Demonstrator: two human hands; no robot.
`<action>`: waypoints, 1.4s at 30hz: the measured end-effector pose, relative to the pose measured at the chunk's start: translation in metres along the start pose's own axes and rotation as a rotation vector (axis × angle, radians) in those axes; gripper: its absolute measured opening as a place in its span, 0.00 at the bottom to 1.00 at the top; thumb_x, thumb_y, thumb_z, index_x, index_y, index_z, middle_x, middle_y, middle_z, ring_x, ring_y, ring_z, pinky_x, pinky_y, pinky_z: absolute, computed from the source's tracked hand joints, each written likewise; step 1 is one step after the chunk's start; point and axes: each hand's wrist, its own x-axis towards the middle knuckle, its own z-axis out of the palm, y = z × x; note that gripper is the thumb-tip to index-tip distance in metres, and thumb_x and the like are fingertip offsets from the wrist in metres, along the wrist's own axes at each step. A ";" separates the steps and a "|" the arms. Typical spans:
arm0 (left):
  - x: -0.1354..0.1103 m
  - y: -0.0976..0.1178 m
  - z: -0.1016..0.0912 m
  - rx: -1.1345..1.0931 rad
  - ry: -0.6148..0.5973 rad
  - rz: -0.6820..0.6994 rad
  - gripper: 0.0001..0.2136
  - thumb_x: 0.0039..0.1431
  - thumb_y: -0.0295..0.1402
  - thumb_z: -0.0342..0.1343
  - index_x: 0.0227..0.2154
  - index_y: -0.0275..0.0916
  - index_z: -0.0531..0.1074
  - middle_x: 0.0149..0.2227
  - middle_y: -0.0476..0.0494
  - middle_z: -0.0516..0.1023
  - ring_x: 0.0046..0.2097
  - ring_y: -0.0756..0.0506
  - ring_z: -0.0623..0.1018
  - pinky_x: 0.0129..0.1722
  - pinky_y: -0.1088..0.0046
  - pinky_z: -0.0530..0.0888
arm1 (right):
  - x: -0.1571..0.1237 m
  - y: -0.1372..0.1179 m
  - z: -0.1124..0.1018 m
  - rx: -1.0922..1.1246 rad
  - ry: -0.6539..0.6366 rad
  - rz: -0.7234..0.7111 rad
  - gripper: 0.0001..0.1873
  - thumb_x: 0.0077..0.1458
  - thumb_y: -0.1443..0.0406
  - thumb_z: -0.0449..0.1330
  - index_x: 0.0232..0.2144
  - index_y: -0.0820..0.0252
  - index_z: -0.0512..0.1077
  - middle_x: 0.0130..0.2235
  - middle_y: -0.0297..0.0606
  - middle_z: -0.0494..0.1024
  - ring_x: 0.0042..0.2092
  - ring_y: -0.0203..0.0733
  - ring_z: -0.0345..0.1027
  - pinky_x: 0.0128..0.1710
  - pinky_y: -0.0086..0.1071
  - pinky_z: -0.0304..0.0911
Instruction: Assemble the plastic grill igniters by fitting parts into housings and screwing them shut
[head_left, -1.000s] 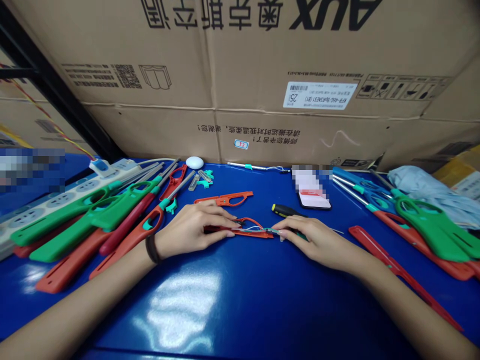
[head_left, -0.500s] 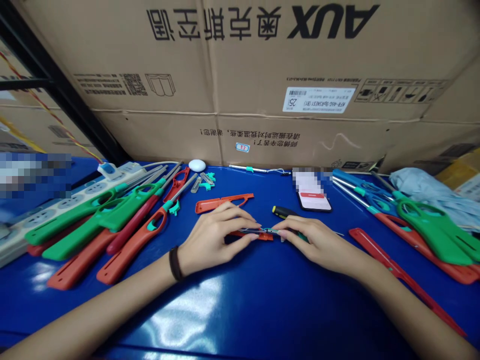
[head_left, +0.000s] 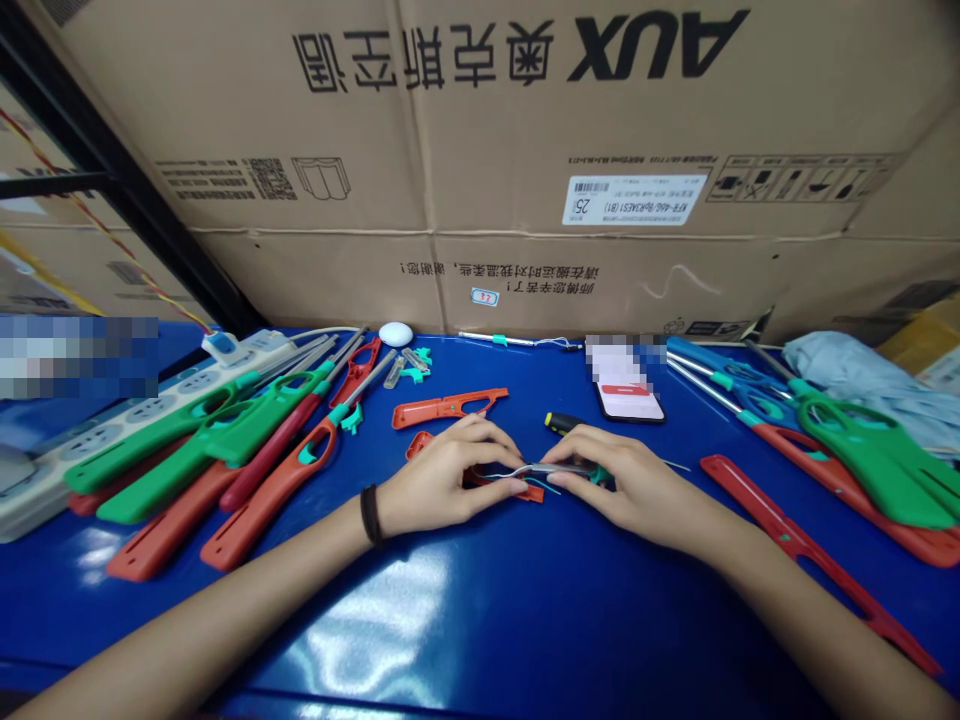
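My left hand (head_left: 442, 475) is closed, thumb and fingertips pinching thin pale and teal wires (head_left: 526, 470). Facing it, my right hand (head_left: 626, 475) is closed on a slim grey metal tube (head_left: 559, 468), which the wires meet at its left end. A bit of teal plastic shows under my right fingers; the rest of the tube is hidden. Partly beneath my left hand lies an orange lighter shell half (head_left: 532, 494). Another orange shell half (head_left: 442, 408) rests just beyond. A black and yellow screwdriver handle (head_left: 559, 423) lies behind my right hand.
Several long-necked lighters (head_left: 270, 490) lie left beside a white power strip (head_left: 150, 410). More lighters (head_left: 862, 470) and a red shell half (head_left: 795, 545) are at right. A phone (head_left: 630, 395), small clear and teal parts (head_left: 409, 368) and a cardboard box (head_left: 450, 200) stand behind.
My left hand has shifted slightly away from the orange shell half, uncovering its rounded far end. Loose wires now show between my hands, and the metal piece sits farther into my right fingers.
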 end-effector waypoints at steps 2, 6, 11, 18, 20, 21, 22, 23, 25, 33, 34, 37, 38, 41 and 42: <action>-0.001 -0.002 0.003 -0.022 0.001 0.008 0.07 0.60 0.33 0.56 0.39 0.40 0.76 0.40 0.44 0.76 0.44 0.47 0.74 0.51 0.67 0.67 | 0.000 0.001 0.000 -0.012 -0.002 -0.011 0.10 0.62 0.60 0.53 0.39 0.54 0.73 0.41 0.33 0.76 0.45 0.38 0.69 0.46 0.30 0.61; -0.001 -0.007 0.005 -0.052 0.020 0.016 0.07 0.59 0.31 0.57 0.39 0.39 0.76 0.40 0.44 0.76 0.44 0.47 0.74 0.50 0.67 0.68 | -0.001 0.002 0.000 -0.068 -0.017 -0.005 0.10 0.61 0.59 0.53 0.40 0.52 0.73 0.42 0.32 0.77 0.45 0.39 0.69 0.45 0.31 0.61; -0.001 -0.008 0.006 -0.080 0.051 0.022 0.07 0.57 0.31 0.58 0.39 0.39 0.76 0.40 0.43 0.76 0.44 0.46 0.74 0.49 0.68 0.69 | -0.003 0.000 0.001 -0.122 -0.044 0.028 0.08 0.60 0.59 0.55 0.37 0.50 0.73 0.35 0.29 0.77 0.36 0.36 0.70 0.35 0.30 0.60; 0.000 -0.005 0.006 -0.109 0.070 0.035 0.06 0.59 0.31 0.57 0.38 0.38 0.77 0.38 0.43 0.77 0.43 0.47 0.75 0.48 0.68 0.69 | -0.003 -0.001 0.003 -0.141 -0.015 0.013 0.06 0.58 0.60 0.56 0.37 0.50 0.72 0.32 0.29 0.75 0.34 0.36 0.69 0.34 0.29 0.60; -0.001 -0.005 0.006 -0.118 0.062 0.041 0.07 0.57 0.31 0.58 0.37 0.38 0.77 0.38 0.43 0.77 0.42 0.47 0.75 0.47 0.68 0.70 | -0.004 -0.001 0.003 -0.138 -0.011 0.008 0.06 0.58 0.61 0.57 0.38 0.51 0.72 0.32 0.29 0.75 0.34 0.35 0.68 0.33 0.29 0.60; -0.001 -0.005 0.006 -0.119 0.054 0.044 0.07 0.56 0.32 0.60 0.38 0.38 0.77 0.38 0.43 0.77 0.42 0.47 0.75 0.47 0.68 0.70 | -0.004 -0.001 0.003 -0.137 -0.007 0.004 0.06 0.57 0.62 0.57 0.38 0.52 0.71 0.32 0.29 0.74 0.34 0.35 0.68 0.33 0.28 0.60; -0.001 -0.004 0.007 -0.117 0.048 0.047 0.09 0.54 0.32 0.61 0.38 0.38 0.76 0.39 0.43 0.77 0.42 0.46 0.75 0.47 0.67 0.70 | -0.005 -0.002 0.003 -0.134 -0.003 -0.002 0.05 0.57 0.62 0.58 0.38 0.52 0.71 0.32 0.29 0.74 0.33 0.34 0.68 0.33 0.28 0.60; -0.001 -0.004 0.007 -0.111 0.044 0.050 0.10 0.52 0.32 0.63 0.38 0.38 0.76 0.39 0.43 0.77 0.42 0.46 0.75 0.47 0.67 0.70 | -0.005 -0.002 0.003 -0.132 -0.002 -0.007 0.05 0.57 0.63 0.58 0.38 0.52 0.71 0.32 0.29 0.74 0.33 0.34 0.68 0.33 0.28 0.61; -0.001 -0.004 0.007 -0.094 0.040 0.053 0.11 0.50 0.32 0.63 0.38 0.38 0.76 0.39 0.43 0.77 0.42 0.46 0.75 0.48 0.67 0.70 | -0.006 -0.004 0.003 -0.126 -0.001 -0.017 0.05 0.56 0.64 0.58 0.37 0.52 0.71 0.32 0.29 0.73 0.33 0.33 0.68 0.33 0.27 0.61; -0.001 -0.008 0.008 -0.062 0.050 0.044 0.09 0.53 0.31 0.61 0.38 0.39 0.77 0.40 0.43 0.76 0.43 0.46 0.75 0.48 0.68 0.71 | -0.006 -0.002 0.005 -0.100 -0.016 -0.015 0.08 0.60 0.62 0.53 0.41 0.51 0.71 0.43 0.34 0.73 0.44 0.38 0.68 0.43 0.30 0.62; -0.001 -0.008 0.008 -0.063 0.053 0.043 0.09 0.53 0.31 0.61 0.39 0.39 0.77 0.40 0.43 0.76 0.43 0.46 0.75 0.48 0.68 0.71 | -0.006 -0.001 0.005 -0.098 -0.019 -0.019 0.08 0.60 0.63 0.53 0.41 0.51 0.71 0.43 0.34 0.73 0.45 0.39 0.68 0.43 0.30 0.62; -0.001 -0.009 0.009 -0.064 0.060 0.040 0.10 0.53 0.32 0.61 0.39 0.39 0.76 0.41 0.42 0.76 0.44 0.46 0.75 0.48 0.68 0.71 | -0.007 -0.001 0.006 -0.085 -0.026 -0.030 0.08 0.60 0.62 0.54 0.41 0.51 0.71 0.41 0.34 0.73 0.44 0.38 0.68 0.44 0.31 0.61; -0.001 -0.009 0.008 -0.060 0.061 0.039 0.09 0.54 0.32 0.61 0.39 0.39 0.77 0.41 0.42 0.76 0.44 0.46 0.75 0.48 0.68 0.71 | -0.008 -0.001 0.007 -0.082 -0.027 -0.032 0.08 0.60 0.62 0.54 0.41 0.51 0.71 0.41 0.34 0.73 0.43 0.38 0.68 0.43 0.31 0.62; -0.001 -0.008 0.008 -0.048 0.058 0.049 0.10 0.54 0.32 0.61 0.39 0.39 0.77 0.41 0.42 0.76 0.44 0.46 0.75 0.49 0.69 0.70 | -0.007 -0.001 0.009 -0.093 -0.037 -0.034 0.08 0.60 0.62 0.54 0.40 0.51 0.71 0.40 0.33 0.72 0.41 0.37 0.68 0.41 0.31 0.62; -0.001 -0.008 0.008 -0.045 0.058 0.053 0.10 0.53 0.31 0.61 0.39 0.39 0.77 0.41 0.42 0.76 0.44 0.46 0.75 0.49 0.69 0.70 | -0.006 -0.001 0.009 -0.105 -0.037 -0.036 0.07 0.60 0.62 0.54 0.40 0.51 0.71 0.40 0.33 0.72 0.40 0.37 0.68 0.41 0.31 0.62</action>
